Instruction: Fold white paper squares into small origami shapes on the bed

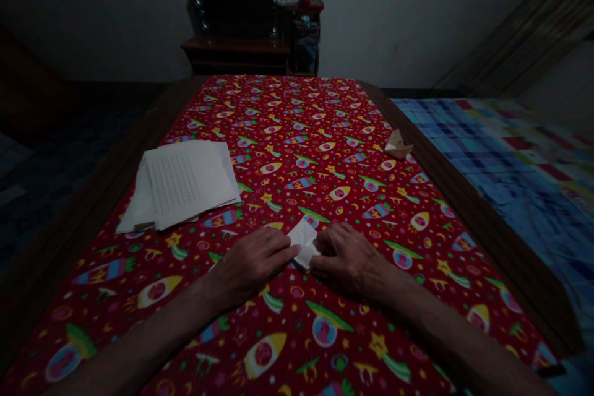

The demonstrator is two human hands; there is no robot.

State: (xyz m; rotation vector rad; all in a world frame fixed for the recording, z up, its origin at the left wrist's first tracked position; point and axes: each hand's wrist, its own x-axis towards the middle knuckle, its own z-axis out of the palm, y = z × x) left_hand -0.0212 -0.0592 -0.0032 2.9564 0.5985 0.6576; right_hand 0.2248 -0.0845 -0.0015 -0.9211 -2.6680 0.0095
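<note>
A small folded piece of white paper (pixel 304 240) lies on the red rocket-patterned tablecloth (pixel 297 154) in front of me. My left hand (pixel 250 263) rests palm down, its fingertips pressing the paper's left edge. My right hand (pixel 346 257) sits on the other side, fingers curled and pinching the paper's lower right part. Both forearms lie on the cloth.
A stack of white sheets (pixel 180 184) lies at the left. A small folded paper figure (pixel 398 144) sits near the table's right edge. A patterned blue mattress (pixel 510 161) is to the right. A dark cabinet with a screen (pixel 241 12) stands by the far wall.
</note>
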